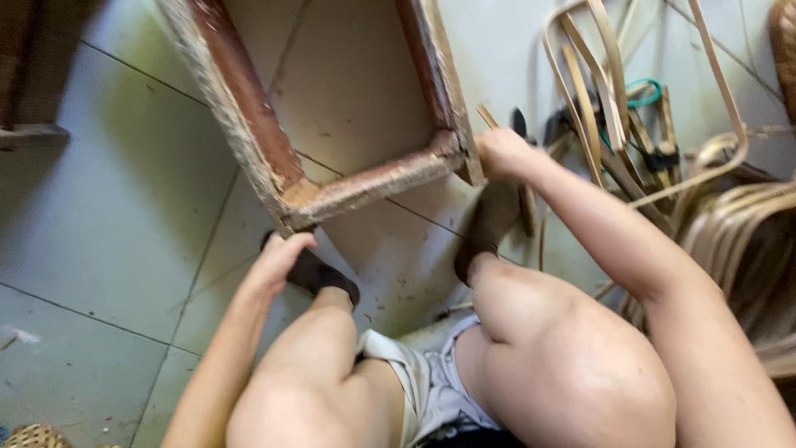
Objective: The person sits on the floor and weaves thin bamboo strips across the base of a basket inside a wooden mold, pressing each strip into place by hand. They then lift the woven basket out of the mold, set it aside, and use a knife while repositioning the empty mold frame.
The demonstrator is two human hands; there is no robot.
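**Frame held at two near corners**

A rectangular reddish-brown wooden frame with woven-wrapped rails (332, 108) stands on the pale tiled floor (108, 216), long axis running away from the person. Left hand (278, 261), grip curled beneath the near-left corner; right hand (502, 153), grip pressed together on the near-right corner.

The wooden frame (332, 124) runs off the top edge, so its far end is out of sight, and the whole view is smeared by motion blur. The right hand (502, 153) closes on the frame's corner, its fingertips hidden (what it grips cannot be told). The cane strips (597, 91) leave at the top and right edges.
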